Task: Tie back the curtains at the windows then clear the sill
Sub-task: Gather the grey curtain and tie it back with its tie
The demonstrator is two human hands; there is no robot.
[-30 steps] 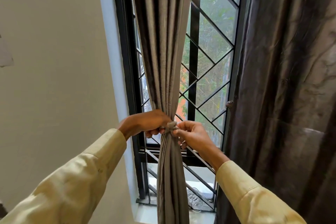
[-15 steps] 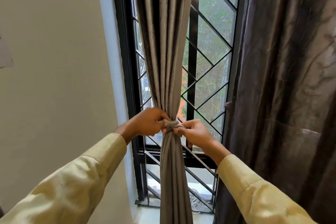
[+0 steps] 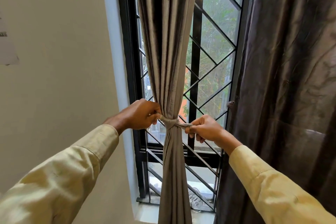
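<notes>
The left hand (image 3: 140,114) has its fingers curled tight round one end of the fabric tie (image 3: 171,122), knuckles touching the left edge of the grey curtain (image 3: 167,42); the right hand (image 3: 205,129) pinches the other end between thumb and bent fingers, just to the right of the curtain; the tie runs taut between the two hands and crosses in one knot at the front, cinching the gathered folds into a narrow waist; two curtains show, the grey one bunched before the black window grille (image 3: 214,71) and a darker brown curtain (image 3: 291,78) hanging loose at the right; low on the sill (image 3: 201,215), behind the bars, lies a pale lump (image 3: 195,200), possibly crumpled cloth or cord
</notes>
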